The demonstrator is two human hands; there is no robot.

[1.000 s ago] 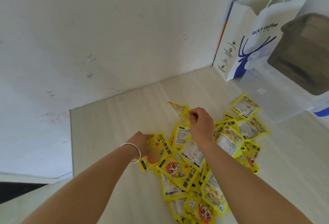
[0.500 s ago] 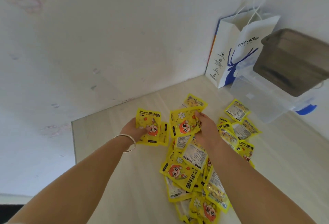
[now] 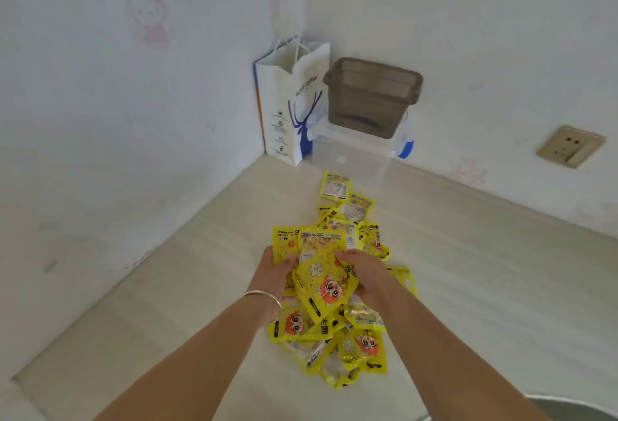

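Yellow glossy packets point(image 3: 321, 246) are held up as a loose fan between both hands, just above the heap they belong to. The left hand point(image 3: 276, 273) is curled round the bunch from its own side, with the thumb laid over the faces. The right hand point(image 3: 366, 275) is curled against the opposite edge, and the front packet point(image 3: 326, 286), printed with a white flower and an orange cartoon face, is pinched in its fingers. The step in hand is judged to be the collecting of sachets into one stack. More of them are spread directly beneath the fingers in a pile point(image 3: 361, 350), and a few loose sachets point(image 3: 335, 186) are strewn beyond the fingertips towards the far corner. The next move is likely to call for the edges to be squared and the grip tightened, since the film looks slick and the flat, pillow-like pouches could be expected to slide over one another. Each is roughly rectangular, with bright print on the front and small text on a paler back. Below the fingers a pale, matt wood-grain table point(image 3: 468, 286) is seen. Well beyond the fingertips a clear plastic box point(image 3: 351, 159) is set, with a smoky brown tub point(image 3: 369, 99) stacked on it and a white paper bag point(image 3: 287, 112) just beside. A thin metal bangle point(image 3: 267, 295) is worn on the left wrist.
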